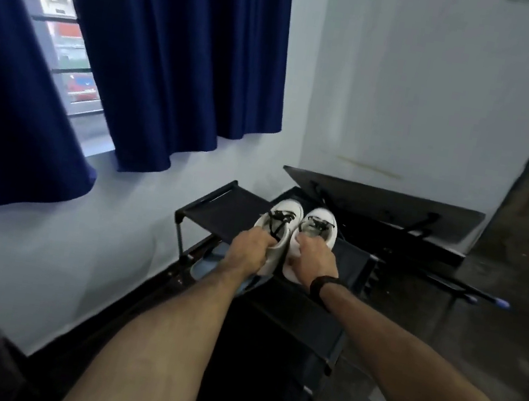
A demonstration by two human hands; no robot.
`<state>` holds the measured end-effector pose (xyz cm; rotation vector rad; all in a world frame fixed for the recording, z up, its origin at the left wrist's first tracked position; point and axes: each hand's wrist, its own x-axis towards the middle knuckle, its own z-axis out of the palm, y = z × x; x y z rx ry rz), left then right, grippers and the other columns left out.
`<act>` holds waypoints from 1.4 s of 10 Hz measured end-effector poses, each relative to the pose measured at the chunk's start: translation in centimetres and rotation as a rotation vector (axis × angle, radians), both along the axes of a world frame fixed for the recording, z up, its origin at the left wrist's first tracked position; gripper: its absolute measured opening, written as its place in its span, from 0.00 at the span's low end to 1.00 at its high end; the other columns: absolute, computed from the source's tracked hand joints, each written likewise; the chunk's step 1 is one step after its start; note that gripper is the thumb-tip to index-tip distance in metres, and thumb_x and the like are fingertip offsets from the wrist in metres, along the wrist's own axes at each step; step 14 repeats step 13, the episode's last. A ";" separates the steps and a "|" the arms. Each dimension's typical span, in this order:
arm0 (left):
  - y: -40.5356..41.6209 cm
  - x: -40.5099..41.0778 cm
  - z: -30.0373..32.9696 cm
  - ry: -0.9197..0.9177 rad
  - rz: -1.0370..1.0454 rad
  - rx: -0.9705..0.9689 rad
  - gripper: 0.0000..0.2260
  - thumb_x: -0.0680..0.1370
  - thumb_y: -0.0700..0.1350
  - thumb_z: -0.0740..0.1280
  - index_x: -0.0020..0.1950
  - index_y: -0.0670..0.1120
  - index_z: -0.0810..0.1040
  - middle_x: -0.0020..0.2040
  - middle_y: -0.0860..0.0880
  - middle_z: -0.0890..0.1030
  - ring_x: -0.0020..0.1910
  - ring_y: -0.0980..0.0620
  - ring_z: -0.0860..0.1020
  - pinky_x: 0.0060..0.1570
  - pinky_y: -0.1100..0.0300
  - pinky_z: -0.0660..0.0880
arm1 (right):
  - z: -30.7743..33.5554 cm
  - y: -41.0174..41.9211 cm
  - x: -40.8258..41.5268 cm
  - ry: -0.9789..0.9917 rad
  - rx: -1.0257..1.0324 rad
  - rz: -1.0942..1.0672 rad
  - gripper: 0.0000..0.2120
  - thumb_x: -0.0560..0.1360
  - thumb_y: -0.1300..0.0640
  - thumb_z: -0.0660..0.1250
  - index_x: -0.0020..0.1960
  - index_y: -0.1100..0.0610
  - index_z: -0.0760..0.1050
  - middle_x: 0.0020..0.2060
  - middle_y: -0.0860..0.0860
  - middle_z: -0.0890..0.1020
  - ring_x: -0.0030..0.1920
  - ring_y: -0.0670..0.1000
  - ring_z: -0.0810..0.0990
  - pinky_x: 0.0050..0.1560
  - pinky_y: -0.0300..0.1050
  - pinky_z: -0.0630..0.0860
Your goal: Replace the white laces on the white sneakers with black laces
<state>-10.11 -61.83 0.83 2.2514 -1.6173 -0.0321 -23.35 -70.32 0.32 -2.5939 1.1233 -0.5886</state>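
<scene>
Two white sneakers stand side by side, toes away from me, on the top shelf of a black fabric shoe rack (220,209). The left sneaker (283,213) and the right sneaker (320,221) both carry black laces (277,221) across their eyelets. My left hand (250,248) grips the heel of the left sneaker. My right hand (314,260), with a black band on its wrist, grips the heel of the right sneaker. The heels are hidden under my fingers.
A pale blue shoe (202,265) shows on the shelf below. Behind the rack a black folded table (384,202) lies on the dark floor, with a blue-tipped rod (470,295) beside it. A light wall and navy curtains (173,64) are at the left.
</scene>
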 end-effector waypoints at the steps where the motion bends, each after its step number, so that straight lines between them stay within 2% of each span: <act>1: -2.5 -0.3 -0.9 0.073 -0.019 -0.014 0.11 0.75 0.42 0.63 0.54 0.49 0.83 0.54 0.45 0.78 0.54 0.43 0.78 0.47 0.57 0.70 | -1.1 -2.1 -0.6 0.013 0.051 -0.042 0.05 0.71 0.59 0.66 0.46 0.57 0.74 0.48 0.56 0.81 0.50 0.59 0.80 0.41 0.47 0.74; 2: -4.1 -0.9 -2.1 0.130 -0.016 -0.025 0.15 0.77 0.45 0.63 0.61 0.50 0.81 0.61 0.46 0.76 0.59 0.43 0.77 0.49 0.58 0.69 | -2.4 -3.3 -1.3 0.032 0.071 -0.053 0.05 0.71 0.60 0.65 0.47 0.58 0.75 0.50 0.56 0.81 0.52 0.59 0.80 0.45 0.50 0.78; 3: -4.8 -1.4 -2.7 0.154 0.035 -0.055 0.12 0.78 0.41 0.62 0.59 0.48 0.81 0.59 0.47 0.78 0.58 0.45 0.77 0.52 0.58 0.70 | -3.4 -3.7 -1.6 0.021 0.056 -0.079 0.08 0.71 0.62 0.66 0.51 0.58 0.75 0.53 0.55 0.79 0.54 0.58 0.79 0.48 0.50 0.77; 4: -4.4 -1.9 -2.1 0.159 0.043 -0.036 0.11 0.79 0.47 0.60 0.51 0.44 0.80 0.50 0.46 0.79 0.53 0.44 0.78 0.52 0.52 0.72 | -3.4 -3.9 -1.4 0.037 0.025 -0.095 0.09 0.72 0.60 0.67 0.52 0.57 0.75 0.54 0.53 0.79 0.55 0.56 0.79 0.47 0.49 0.76; 5: -4.1 -1.8 -2.1 0.142 0.015 -0.030 0.08 0.78 0.44 0.63 0.54 0.45 0.80 0.54 0.47 0.78 0.55 0.46 0.77 0.55 0.47 0.74 | -3.5 -3.7 -1.2 0.058 0.022 -0.116 0.12 0.73 0.58 0.67 0.56 0.56 0.75 0.57 0.52 0.78 0.59 0.54 0.76 0.50 0.50 0.76; 6: -3.7 -0.9 -2.8 0.098 -0.012 0.022 0.15 0.73 0.36 0.65 0.58 0.47 0.80 0.57 0.49 0.76 0.58 0.47 0.75 0.53 0.50 0.75 | -3.9 -2.8 -1.1 0.052 0.035 -0.129 0.15 0.72 0.54 0.69 0.57 0.55 0.74 0.58 0.52 0.77 0.61 0.53 0.74 0.52 0.51 0.75; 7: -2.6 -1.5 -1.5 0.206 0.032 -0.013 0.06 0.76 0.42 0.62 0.48 0.46 0.79 0.49 0.46 0.79 0.51 0.45 0.78 0.46 0.55 0.71 | -3.5 -2.4 -0.9 -0.010 0.031 -0.134 0.12 0.72 0.55 0.70 0.53 0.57 0.74 0.55 0.54 0.78 0.57 0.55 0.77 0.49 0.50 0.76; 8: -2.9 -1.9 -0.8 0.434 0.116 -0.057 0.10 0.79 0.46 0.60 0.41 0.44 0.76 0.46 0.44 0.80 0.48 0.43 0.78 0.46 0.53 0.71 | -2.4 -2.5 -0.5 -0.064 0.028 -0.134 0.14 0.71 0.55 0.72 0.53 0.59 0.75 0.53 0.56 0.79 0.55 0.56 0.78 0.46 0.46 0.74; 9: -3.4 -2.2 -0.9 0.554 0.157 -0.072 0.13 0.78 0.49 0.60 0.44 0.42 0.79 0.46 0.43 0.81 0.48 0.43 0.78 0.48 0.51 0.73 | -2.5 -2.6 -0.1 -0.035 0.037 -0.156 0.17 0.70 0.55 0.73 0.56 0.60 0.76 0.53 0.57 0.80 0.55 0.57 0.79 0.46 0.45 0.74; 10: -3.7 -1.7 -1.7 0.400 0.118 -0.054 0.11 0.78 0.51 0.60 0.42 0.47 0.77 0.44 0.49 0.79 0.46 0.47 0.78 0.41 0.57 0.68 | -3.2 -2.6 0.0 -0.011 0.049 -0.158 0.14 0.70 0.55 0.73 0.53 0.57 0.76 0.53 0.56 0.80 0.53 0.57 0.80 0.46 0.47 0.75; 11: -3.3 -1.2 -2.0 0.186 0.019 -0.017 0.08 0.77 0.44 0.62 0.50 0.50 0.81 0.48 0.51 0.79 0.47 0.51 0.76 0.39 0.61 0.66 | -3.7 -2.6 0.4 0.091 -0.041 -0.230 0.22 0.69 0.49 0.72 0.59 0.58 0.75 0.56 0.55 0.79 0.58 0.56 0.76 0.54 0.49 0.74; 12: -1.8 -0.8 -1.4 0.069 -0.068 0.005 0.15 0.74 0.38 0.67 0.59 0.50 0.79 0.58 0.50 0.78 0.58 0.49 0.76 0.50 0.53 0.74 | -4.0 -1.1 1.6 0.135 -0.249 -0.274 0.28 0.65 0.46 0.72 0.60 0.60 0.73 0.57 0.56 0.76 0.58 0.58 0.72 0.62 0.53 0.68; 13: -0.9 0.4 -1.5 0.027 -0.089 -0.053 0.23 0.73 0.38 0.68 0.68 0.47 0.72 0.65 0.48 0.74 0.67 0.49 0.69 0.59 0.49 0.75 | -2.8 0.5 3.1 0.104 -0.326 -0.155 0.29 0.66 0.52 0.68 0.65 0.59 0.69 0.62 0.56 0.72 0.64 0.59 0.69 0.63 0.55 0.65; 14: -0.9 0.4 -1.5 0.027 -0.089 -0.053 0.23 0.73 0.38 0.68 0.68 0.47 0.72 0.65 0.48 0.74 0.67 0.49 0.69 0.59 0.49 0.75 | -2.8 0.5 3.1 0.104 -0.326 -0.155 0.29 0.66 0.52 0.68 0.65 0.59 0.69 0.62 0.56 0.72 0.64 0.59 0.69 0.63 0.55 0.65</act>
